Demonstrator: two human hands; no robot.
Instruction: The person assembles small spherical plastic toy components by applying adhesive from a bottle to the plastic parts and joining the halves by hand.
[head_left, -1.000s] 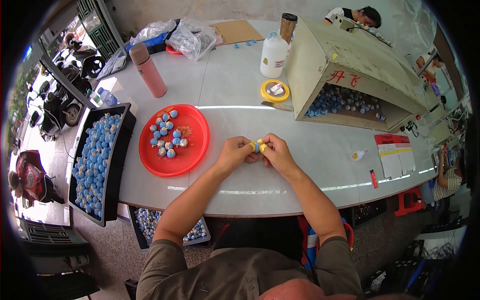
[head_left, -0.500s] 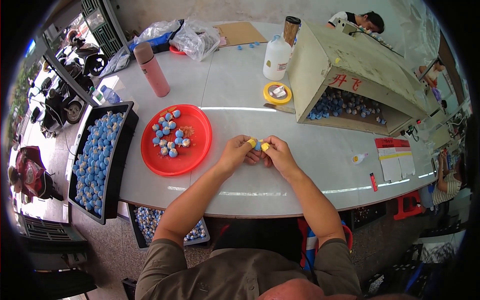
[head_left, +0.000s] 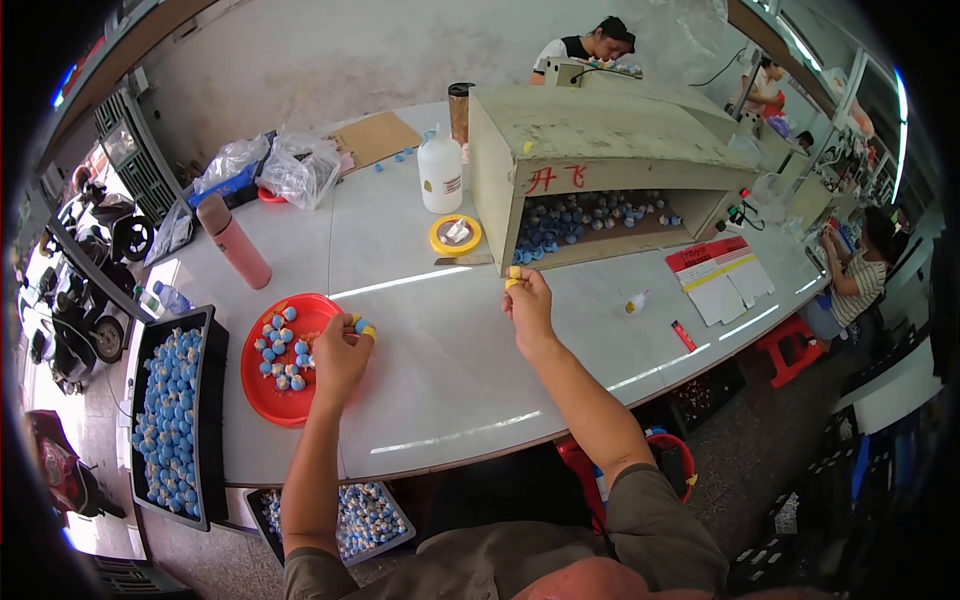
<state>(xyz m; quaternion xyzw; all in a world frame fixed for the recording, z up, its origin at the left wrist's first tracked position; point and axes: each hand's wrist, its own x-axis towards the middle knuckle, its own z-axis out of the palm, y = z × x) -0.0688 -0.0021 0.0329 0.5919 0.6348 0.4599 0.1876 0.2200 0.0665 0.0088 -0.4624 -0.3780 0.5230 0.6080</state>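
Observation:
My left hand [head_left: 340,362] is over the right side of a round red plate [head_left: 258,398], pinching a small blue ball [head_left: 359,323] between fingers with yellow finger covers. Several blue-and-cream balls [head_left: 278,333] lie on the plate beside it. My right hand [head_left: 530,302] is held above the table in front of the beige box [head_left: 600,130]. Its yellow-covered thumb and finger are drawn together; whether anything is between them is too small to make out. Blue cup-like pieces [head_left: 545,232] fill part of the box's open front.
A black tray [head_left: 213,420] of blue balls stands at the left, with another full tray [head_left: 385,535] below the table edge. A pink flask [head_left: 235,243], white bottle [head_left: 440,175], yellow tape roll [head_left: 455,236], red lighter [head_left: 684,336] and papers [head_left: 715,280] are on the table.
My hands were together at the table's middle around a blue ball. They have parted: the left went to the red plate with the ball, the right toward the box. The view has turned right.

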